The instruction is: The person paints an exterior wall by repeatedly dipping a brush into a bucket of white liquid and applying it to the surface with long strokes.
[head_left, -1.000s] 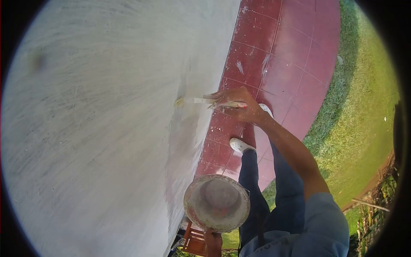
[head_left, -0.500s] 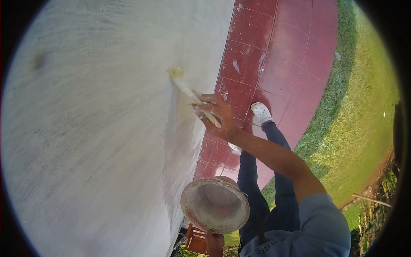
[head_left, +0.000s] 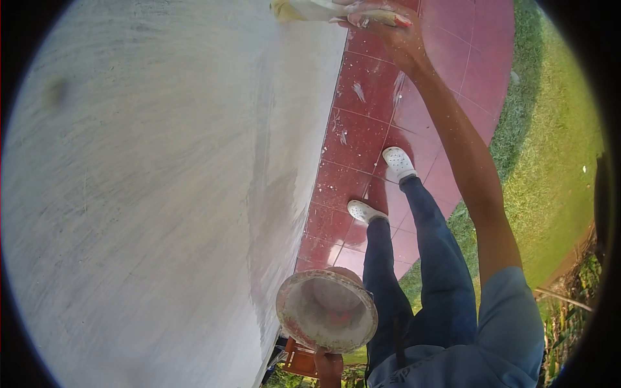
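Note:
In the head view, my right hand (head_left: 396,33) is closed around the handle of a paintbrush (head_left: 314,10) at the top edge. The pale yellowish bristles meet the whitish wall (head_left: 162,161), which shows streaky strokes and a damp-looking grey band. My right arm is stretched far out. Low in the view, my left hand (head_left: 328,365) grips a paint-smeared bucket (head_left: 294,323) by its near side, fingers partly hidden. The bucket's mouth faces me; a reddish patch shows inside its whitish interior.
Red floor tiles (head_left: 349,129) with white splatters run along the wall's base. My feet stand there in white clogs (head_left: 398,161). Grass (head_left: 550,181) borders the tiles on the right. Brown wooden furniture (head_left: 301,359) shows behind the bucket.
My right hand has carried the paintbrush up the view along the wall, and the arm has straightened. The bucket in my left hand has hardly moved. More of both clogs now shows.

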`<state>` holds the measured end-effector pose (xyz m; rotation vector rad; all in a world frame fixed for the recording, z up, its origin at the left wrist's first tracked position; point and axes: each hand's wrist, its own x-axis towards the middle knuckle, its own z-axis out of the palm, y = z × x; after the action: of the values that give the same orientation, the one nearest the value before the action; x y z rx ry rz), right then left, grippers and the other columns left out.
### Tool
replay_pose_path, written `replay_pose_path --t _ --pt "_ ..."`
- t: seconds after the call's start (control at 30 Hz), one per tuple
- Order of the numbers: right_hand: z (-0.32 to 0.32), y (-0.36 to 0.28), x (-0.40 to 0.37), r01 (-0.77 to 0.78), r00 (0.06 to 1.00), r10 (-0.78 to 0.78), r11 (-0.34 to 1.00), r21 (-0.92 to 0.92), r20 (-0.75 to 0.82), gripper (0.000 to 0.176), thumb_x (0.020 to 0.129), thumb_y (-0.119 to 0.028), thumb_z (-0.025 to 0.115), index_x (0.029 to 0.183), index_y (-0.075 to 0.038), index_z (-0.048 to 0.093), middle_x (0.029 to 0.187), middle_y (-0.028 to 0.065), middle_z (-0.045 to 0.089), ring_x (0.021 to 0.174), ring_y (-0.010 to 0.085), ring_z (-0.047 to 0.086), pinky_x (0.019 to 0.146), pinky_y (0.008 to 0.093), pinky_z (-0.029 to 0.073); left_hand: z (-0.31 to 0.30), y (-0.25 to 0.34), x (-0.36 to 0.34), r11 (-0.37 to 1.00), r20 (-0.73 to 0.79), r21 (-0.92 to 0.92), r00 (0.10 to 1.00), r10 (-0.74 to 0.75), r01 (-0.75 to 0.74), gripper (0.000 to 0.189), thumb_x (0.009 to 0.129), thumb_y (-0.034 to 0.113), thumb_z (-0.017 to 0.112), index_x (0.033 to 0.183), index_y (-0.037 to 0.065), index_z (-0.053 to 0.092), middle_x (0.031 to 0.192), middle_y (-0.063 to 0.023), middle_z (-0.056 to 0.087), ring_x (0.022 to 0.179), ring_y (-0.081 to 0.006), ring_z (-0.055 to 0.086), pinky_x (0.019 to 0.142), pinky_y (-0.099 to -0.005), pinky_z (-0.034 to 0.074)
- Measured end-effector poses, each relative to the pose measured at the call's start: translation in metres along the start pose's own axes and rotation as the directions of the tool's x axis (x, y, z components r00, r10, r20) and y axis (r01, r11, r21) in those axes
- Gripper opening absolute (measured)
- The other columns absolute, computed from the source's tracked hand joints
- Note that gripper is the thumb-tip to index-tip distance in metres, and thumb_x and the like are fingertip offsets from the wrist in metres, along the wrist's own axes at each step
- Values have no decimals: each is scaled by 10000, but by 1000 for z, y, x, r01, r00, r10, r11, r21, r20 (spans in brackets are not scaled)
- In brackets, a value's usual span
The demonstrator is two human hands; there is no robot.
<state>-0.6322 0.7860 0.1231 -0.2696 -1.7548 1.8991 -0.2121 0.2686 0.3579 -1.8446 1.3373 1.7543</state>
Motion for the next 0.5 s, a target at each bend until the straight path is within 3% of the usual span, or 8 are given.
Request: replay_pose_path --t 0.03,0.1,0.17,0.23,0.27,0.3,0.47,0.5 --pt "-9 5 19 120 980 -120 993 -6 -157 197 903 -50 632 1091 9 648 1008 96 690 949 177 657 870 324 542 -3 -1 1 1000 0 -3 1000 -3 3 556 717 3 490 1272 -26 495 1278 -115 547 1210 -291 507 1057 -452 406" --pt "-11 12 40 135 909 -25 962 238 -417 194 927 -87 593 1100 -20 652 890 55 668 890 133 638 819 290 538 -14 -3 6 999 -18 -31 999 -26 25 578 713 1 490 1291 -16 490 1298 -112 540 1223 -291 501 1072 -455 391" --pt "8 19 24 25 869 92 973 228 -487 138 899 -44 614 1021 -12 672 936 98 689 934 183 660 844 308 537 -13 -3 5 1000 -16 -21 1000 -17 17 581 713 1 488 1294 -14 489 1299 -111 540 1225 -290 500 1075 -456 389" --pt "60 20 -17 11 888 69 985 171 -455 50 891 -22 644 930 -1 668 917 125 685 1021 218 664 829 298 536 -11 -4 4 1000 -7 -10 1000 -6 6 584 713 1 487 1297 -12 488 1301 -111 540 1227 -288 500 1077 -456 386" --pt "98 -1 -55 85 955 -76 996 18 -286 57 871 24 656 922 0 646 942 132 644 1068 234 647 802 300 557 -10 -5 4 1000 -10 -9 1000 -7 7 587 712 5 487 1299 -12 485 1300 -110 541 1228 -290 499 1078 -456 385" --pt "137 -15 -101 170 940 -141 983 66 -310 169 792 101 681 924 2 644 933 116 631 806 183 674 741 267 530 -9 -4 3 1000 -15 -6 1000 -7 7 590 711 9 487 1301 -12 482 1299 -110 541 1229 -292 499 1079 -457 385" --pt "148 -51 -257 -115 978 56 948 298 200 195 807 93 679 975 0 650 1053 177 642 928 262 692 807 326 586 -6 -2 1 1000 13 22 1000 -16 15 609 703 17 497 1311 -18 471 1303 -117 538 1233 -299 495 1081 -463 381" --pt "144 -52 -266 -127 979 70 944 304 191 195 807 93 679 975 0 650 1053 177 642 928 262 692 807 326 586 -9 0 -2 999 -32 39 999 -17 19 618 699 18 500 1315 -20 467 1307 -120 536 1237 -301 492 1083 -466 379"
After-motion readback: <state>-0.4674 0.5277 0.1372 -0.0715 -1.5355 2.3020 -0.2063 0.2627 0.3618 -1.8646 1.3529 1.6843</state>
